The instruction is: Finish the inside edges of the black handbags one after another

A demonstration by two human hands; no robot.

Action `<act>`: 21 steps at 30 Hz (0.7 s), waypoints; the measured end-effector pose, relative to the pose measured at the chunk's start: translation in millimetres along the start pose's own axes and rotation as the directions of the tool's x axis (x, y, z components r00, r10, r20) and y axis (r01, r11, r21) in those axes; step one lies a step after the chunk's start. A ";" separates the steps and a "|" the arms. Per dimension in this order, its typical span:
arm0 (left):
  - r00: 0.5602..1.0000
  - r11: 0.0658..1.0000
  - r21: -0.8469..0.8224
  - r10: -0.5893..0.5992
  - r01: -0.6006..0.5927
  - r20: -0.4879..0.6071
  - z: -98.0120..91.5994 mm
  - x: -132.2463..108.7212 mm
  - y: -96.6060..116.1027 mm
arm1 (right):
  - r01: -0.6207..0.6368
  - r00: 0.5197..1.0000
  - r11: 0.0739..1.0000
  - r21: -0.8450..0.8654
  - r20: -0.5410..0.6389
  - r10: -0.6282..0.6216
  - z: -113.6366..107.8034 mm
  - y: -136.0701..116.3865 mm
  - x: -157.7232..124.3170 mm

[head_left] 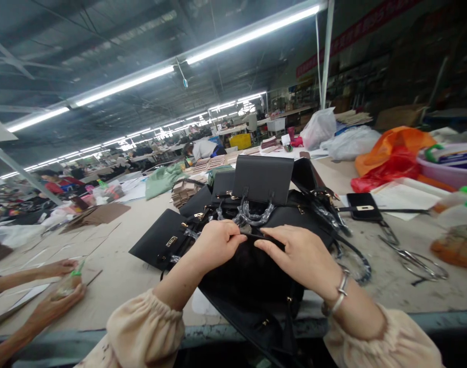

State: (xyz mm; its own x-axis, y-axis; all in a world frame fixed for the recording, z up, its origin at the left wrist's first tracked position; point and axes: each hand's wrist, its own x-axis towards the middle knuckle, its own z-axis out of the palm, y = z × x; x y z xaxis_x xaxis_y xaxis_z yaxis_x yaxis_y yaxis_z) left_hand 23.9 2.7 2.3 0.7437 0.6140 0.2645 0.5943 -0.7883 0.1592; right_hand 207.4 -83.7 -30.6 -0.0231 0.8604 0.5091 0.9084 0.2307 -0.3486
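Observation:
Straight ahead at the table's front edge lies a black handbag (252,276), its body hanging partly over the edge. My left hand (220,240) pinches the upper edge of this bag between thumb and fingers. A short way to the right, my right hand (295,250) grips the same edge, thumb below and fingers on top. Behind my hands more black handbags (264,176) are piled, their handles (256,212) wrapped in clear plastic. Another black bag (159,237) with a gold clasp leans out to the left.
Scissors (419,263) and a black phone (364,207) lie at the right, near a black strap with a buckle. Orange and red plastic bags (394,153) and a purple basin (444,171) stand behind. At the left, a co-worker's hands (65,296) hold a small green-topped bottle (70,286).

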 end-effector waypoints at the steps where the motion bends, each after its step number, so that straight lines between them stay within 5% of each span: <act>1: 1.000 1.000 0.004 0.000 0.000 -0.003 -0.3 0.1 0.6 | -0.006 1.000 1.000 -0.030 0.018 0.006 1.3 -1.4 1.5; 12: 0.996 0.986 -0.166 -0.012 0.026 0.088 -16.7 -4.1 -5.9 | 0.041 0.999 0.995 -0.087 0.021 -0.039 5.0 2.5 6.2; 21: 0.997 0.999 -0.038 -0.002 0.005 0.082 -15.5 -0.3 4.6 | 0.016 0.995 0.991 -0.132 0.097 -0.003 -18.6 20.8 -6.9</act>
State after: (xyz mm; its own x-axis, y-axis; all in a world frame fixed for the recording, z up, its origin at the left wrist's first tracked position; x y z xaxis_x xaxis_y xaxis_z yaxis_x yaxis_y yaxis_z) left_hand 21.6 -1.8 17.7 0.7651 0.6167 0.1850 0.5862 -0.7861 0.1961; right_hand 234.2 -93.3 -26.7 -0.0660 0.8999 0.4310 0.9551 0.1821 -0.2339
